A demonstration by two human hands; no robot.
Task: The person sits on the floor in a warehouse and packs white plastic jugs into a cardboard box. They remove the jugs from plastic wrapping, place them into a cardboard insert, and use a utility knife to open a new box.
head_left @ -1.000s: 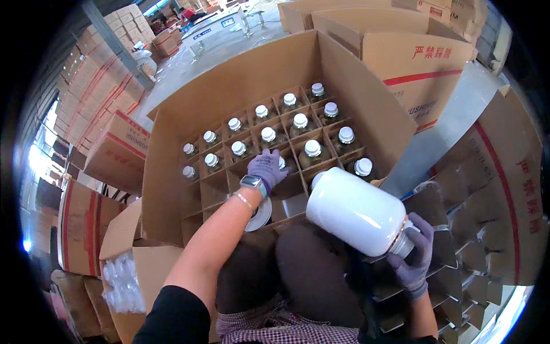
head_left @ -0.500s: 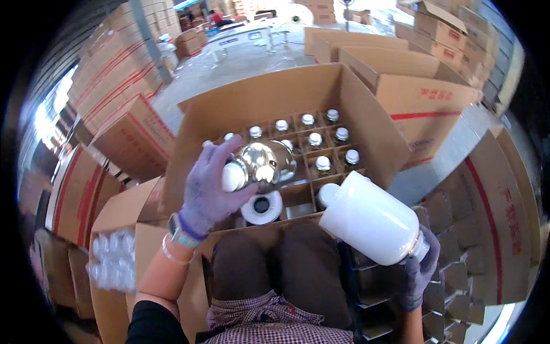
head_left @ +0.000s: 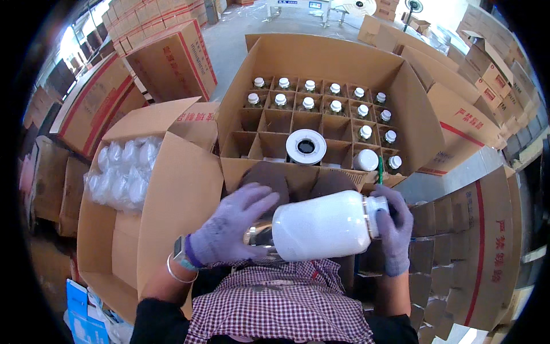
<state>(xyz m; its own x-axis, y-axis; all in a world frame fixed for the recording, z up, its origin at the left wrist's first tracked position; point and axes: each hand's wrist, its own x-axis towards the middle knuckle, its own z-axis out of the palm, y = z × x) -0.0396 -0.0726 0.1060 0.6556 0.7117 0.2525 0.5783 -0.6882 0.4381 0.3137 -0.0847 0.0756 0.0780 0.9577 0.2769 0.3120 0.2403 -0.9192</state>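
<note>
In front of my lap, my gloved right hand (head_left: 395, 229) grips the capped neck end of a large white bottle (head_left: 323, 226), which lies almost level and points its base left. My gloved left hand (head_left: 235, 223) is at that base, fingers and thumb around a shiny mirror-like bottle (head_left: 260, 235). Most of this shiny bottle is hidden by the hand and the white bottle. Just beyond stands an open divided carton (head_left: 326, 49) with several white-capped bottles (head_left: 308, 103) in its cells. A white ring-shaped piece with a dark centre (head_left: 306, 147) sits near its front edge, beside a round white top (head_left: 365, 160).
To my left, an open carton (head_left: 180, 200) holds clear plastic-wrapped pieces (head_left: 123, 172). Another carton with cardboard dividers (head_left: 441, 252) is at my right. Tall closed cartons (head_left: 172, 63) stand at the back left, with more open ones (head_left: 458, 109) at the right.
My left hand has come down from over the carton with the shiny bottle to the white bottle's base. The white bottle has turned nearly level and moved left. The view has shifted too.
</note>
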